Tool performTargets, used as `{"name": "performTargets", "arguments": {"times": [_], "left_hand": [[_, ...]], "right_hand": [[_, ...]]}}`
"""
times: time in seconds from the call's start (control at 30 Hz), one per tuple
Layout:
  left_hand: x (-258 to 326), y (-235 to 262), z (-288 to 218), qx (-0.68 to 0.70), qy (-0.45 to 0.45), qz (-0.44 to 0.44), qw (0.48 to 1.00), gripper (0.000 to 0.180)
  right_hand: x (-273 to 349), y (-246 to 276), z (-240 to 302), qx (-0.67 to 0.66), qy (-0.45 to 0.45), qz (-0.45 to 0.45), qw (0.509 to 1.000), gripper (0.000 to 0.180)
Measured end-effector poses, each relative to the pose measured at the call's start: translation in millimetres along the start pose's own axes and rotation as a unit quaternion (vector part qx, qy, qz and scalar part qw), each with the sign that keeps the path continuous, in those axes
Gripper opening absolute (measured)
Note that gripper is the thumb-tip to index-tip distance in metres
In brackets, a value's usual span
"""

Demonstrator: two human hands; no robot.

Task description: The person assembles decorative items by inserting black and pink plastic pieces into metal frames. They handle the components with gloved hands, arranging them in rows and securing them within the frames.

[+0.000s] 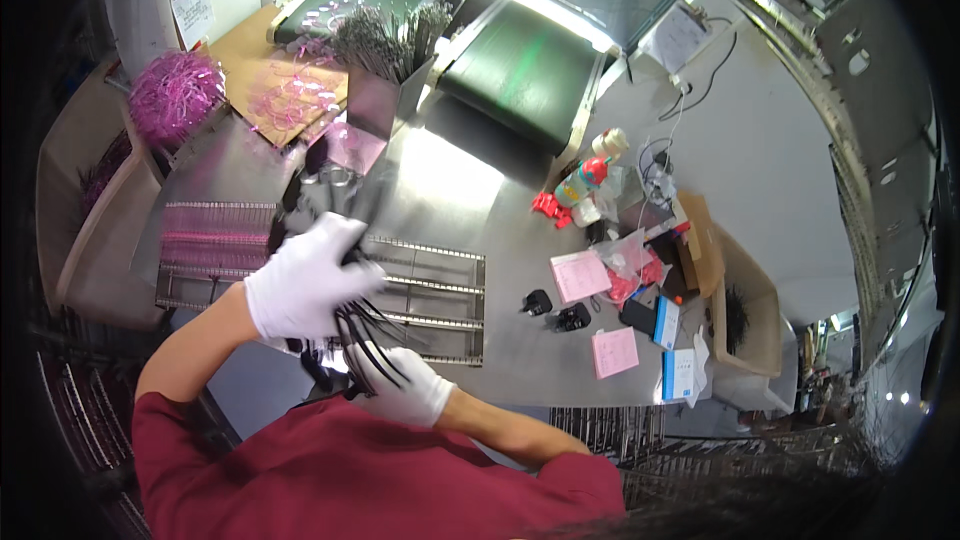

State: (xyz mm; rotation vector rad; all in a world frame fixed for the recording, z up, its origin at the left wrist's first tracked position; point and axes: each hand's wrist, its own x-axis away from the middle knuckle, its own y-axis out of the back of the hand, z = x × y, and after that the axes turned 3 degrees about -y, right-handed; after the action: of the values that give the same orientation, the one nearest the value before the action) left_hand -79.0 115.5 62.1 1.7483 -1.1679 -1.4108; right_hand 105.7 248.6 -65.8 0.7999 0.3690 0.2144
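My right hand (405, 387), in a white glove, is closed around a bundle of thin black strips (375, 340) in front of my chest. Their loose ends fan out above it. My left hand (310, 280), also gloved, is just above the bundle, smeared by motion, so its grip is unclear. Beneath both hands a metal rack (430, 285) with several rails lies on the table. Thin pink clear pieces (215, 235) fill the rack's left part; the bars on its right part look bare. Beyond my left hand, a dark and silvery thing (325, 185) is blurred.
Behind stands an open box (385, 105) of thin dark strips, beside cardboard (275, 80) strewn with pink pieces. A pink shiny bunch (178, 98) sits far left. Conveyor belts (520, 70) run behind. To the right are a bottle (580, 182), pink paper pads (578, 277), black plugs (572, 317) and a bin (755, 310).
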Motion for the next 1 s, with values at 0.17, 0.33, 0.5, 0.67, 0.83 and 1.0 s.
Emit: {"name": "performTargets", "arguments": {"times": [0.17, 0.33, 0.5, 0.67, 0.83, 1.0], "left_hand": [[39, -10, 0, 0.052, 0.113, -0.278, 0.953, 0.051], [13, -2, -16, 0.051, 0.037, -0.095, 0.994, 0.048], [57, -21, 3, 0.331, 0.297, -0.355, 0.822, 0.054], [24, -17, -29, 0.048, 0.130, -0.230, 0.963, 0.064], [61, -24, -12, 0.191, 0.299, -0.341, 0.871, 0.057], [49, -60, -40, 0.106, 0.226, -0.428, 0.869, 0.063]], "right_hand": [[-9, 21, 14, -0.716, -0.304, 0.140, 0.613, 0.062], [-22, -12, -8, -0.379, -0.195, 0.137, 0.894, 0.038], [-31, 43, 27, -0.463, -0.369, 0.106, 0.799, 0.041], [-30, 4, -10, -0.528, -0.355, 0.159, 0.755, 0.027], [-32, 22, 14, -0.135, -0.071, -0.024, 0.988, 0.037], [-17, -7, -46, -0.699, -0.378, 0.115, 0.596, 0.046]]}}
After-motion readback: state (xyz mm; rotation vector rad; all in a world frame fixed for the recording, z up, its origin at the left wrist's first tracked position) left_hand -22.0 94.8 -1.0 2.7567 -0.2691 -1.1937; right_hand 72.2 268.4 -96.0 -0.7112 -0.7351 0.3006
